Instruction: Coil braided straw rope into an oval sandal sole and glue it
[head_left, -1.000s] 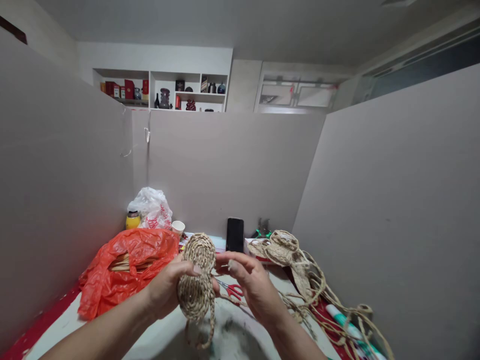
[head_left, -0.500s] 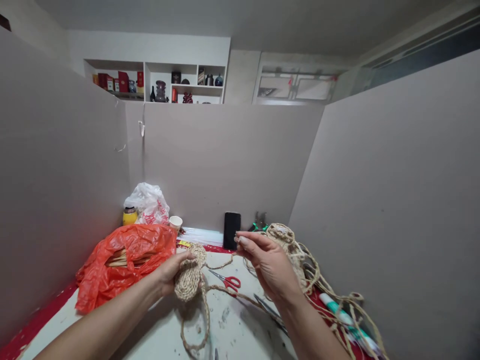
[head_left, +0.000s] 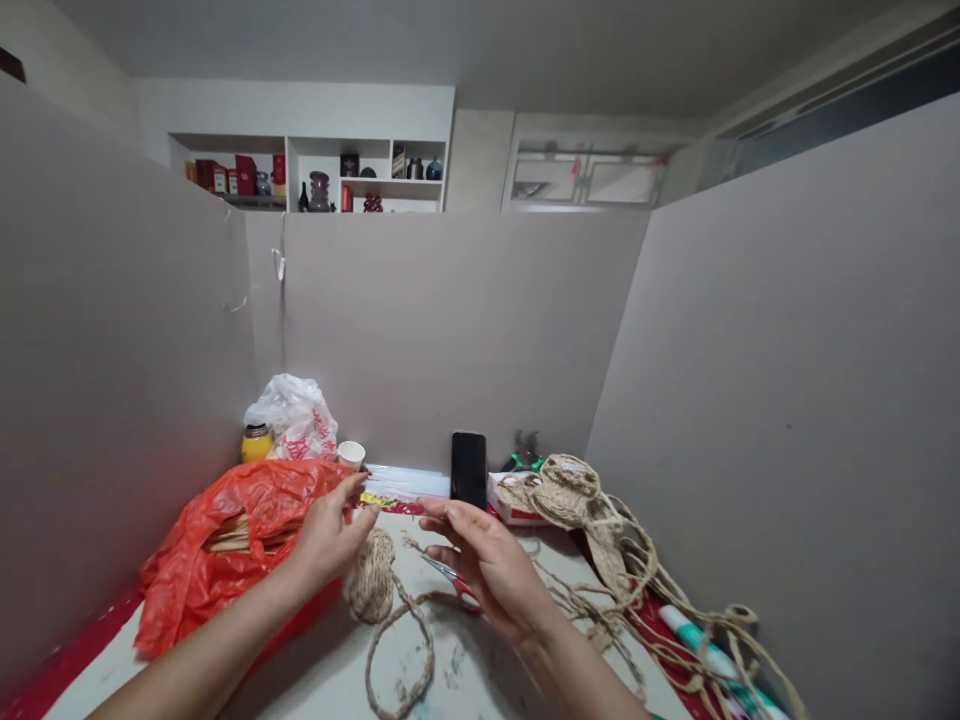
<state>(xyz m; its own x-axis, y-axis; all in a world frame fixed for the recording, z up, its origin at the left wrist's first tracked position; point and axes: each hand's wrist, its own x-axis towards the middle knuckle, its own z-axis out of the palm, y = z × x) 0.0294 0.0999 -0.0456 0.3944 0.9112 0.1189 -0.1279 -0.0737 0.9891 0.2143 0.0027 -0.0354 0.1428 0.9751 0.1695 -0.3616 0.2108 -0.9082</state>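
My left hand (head_left: 334, 530) is open, thumb and fingers apart, and holds nothing. Just to its right is an oval woven-rope sole (head_left: 373, 578), low over the white tabletop; whether it rests there I cannot tell. A braided rope tail (head_left: 430, 650) runs from it in a loop toward the front. My right hand (head_left: 484, 565) is also open, its fingers spread and no object in them. Red-handled scissors (head_left: 448, 572) lie beneath that hand, partly hidden. The frayed rope end (head_left: 411, 541) shows beside its fingertips.
A red plastic bag (head_left: 202, 560) with straw-coloured strips sits at left. Behind are a paper cup (head_left: 350, 456), a yellow jar (head_left: 256, 443) and an upright phone (head_left: 469, 470). Woven rope pieces (head_left: 570, 490) and loose cords are heaped at right, near a white-and-green tube (head_left: 697, 640). Grey partitions surround the table.
My left hand has let go of the woven sole, which is now lower. My right hand has opened from a pinch on a thin strand and moved down and slightly left.
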